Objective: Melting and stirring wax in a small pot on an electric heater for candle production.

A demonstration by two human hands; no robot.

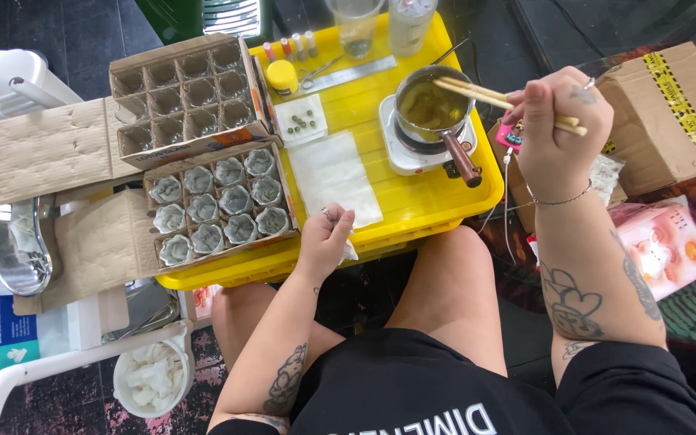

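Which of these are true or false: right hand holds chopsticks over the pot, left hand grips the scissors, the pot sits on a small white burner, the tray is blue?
1. The right hand holds chopsticks over the pot. True.
2. The left hand grips the scissors. False: it rests on a white paper towel.
3. The pot sits on a small white burner. True.
4. The tray is blue. False: it is yellow.
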